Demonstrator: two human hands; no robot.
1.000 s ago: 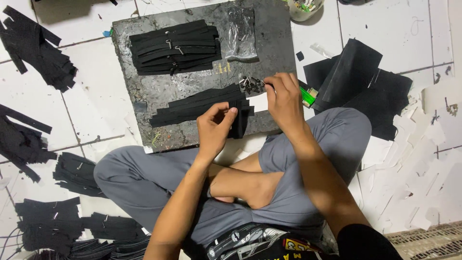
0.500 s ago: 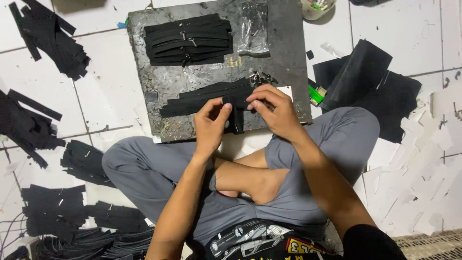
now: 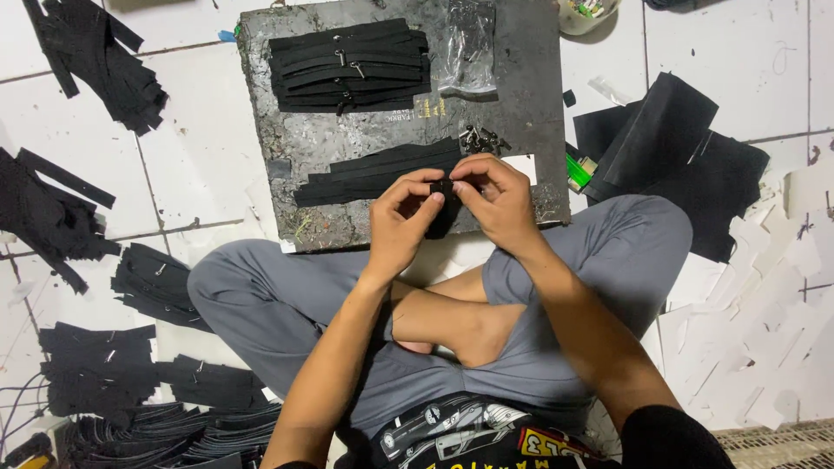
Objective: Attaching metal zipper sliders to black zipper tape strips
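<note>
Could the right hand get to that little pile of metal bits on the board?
Probably yes. The right hand pinches a black strip with the left hand, and the metal bits lie just beyond it on the board, uncovered.

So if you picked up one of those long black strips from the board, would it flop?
Probably, yes. The black strips look thin and flat, like cut fabric, so one would likely droop. It is probably light too. The strip between the left hand and right hand hangs limp.
</note>
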